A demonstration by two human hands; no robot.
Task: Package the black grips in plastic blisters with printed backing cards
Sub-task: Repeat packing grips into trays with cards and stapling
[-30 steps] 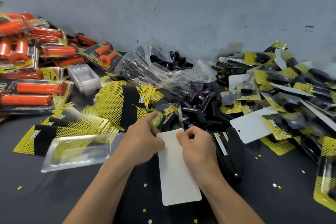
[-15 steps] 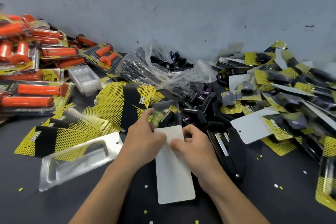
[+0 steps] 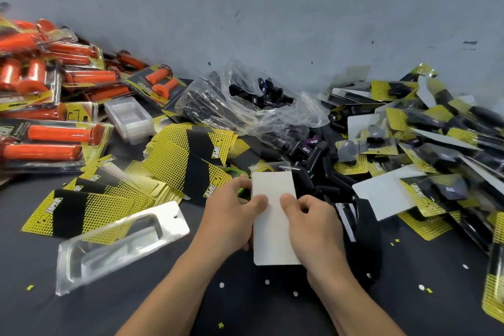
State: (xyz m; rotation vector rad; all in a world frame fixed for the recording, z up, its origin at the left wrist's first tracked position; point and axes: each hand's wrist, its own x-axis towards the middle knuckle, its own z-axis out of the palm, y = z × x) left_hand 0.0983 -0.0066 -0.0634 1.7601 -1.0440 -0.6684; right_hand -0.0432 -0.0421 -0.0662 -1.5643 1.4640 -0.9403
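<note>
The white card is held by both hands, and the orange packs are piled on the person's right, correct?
Wrong side: the head view shows the orange packs piled on the person's left. The left hand and right hand do hold the white card.

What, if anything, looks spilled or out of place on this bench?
Small white dots and yellow scraps, seemingly punch-outs, lie scattered on the dark table around the left hand and right hand, which pinch a white-faced card. An empty blister lies askew across the yellow cards at left. Nothing looks damaged.
</note>
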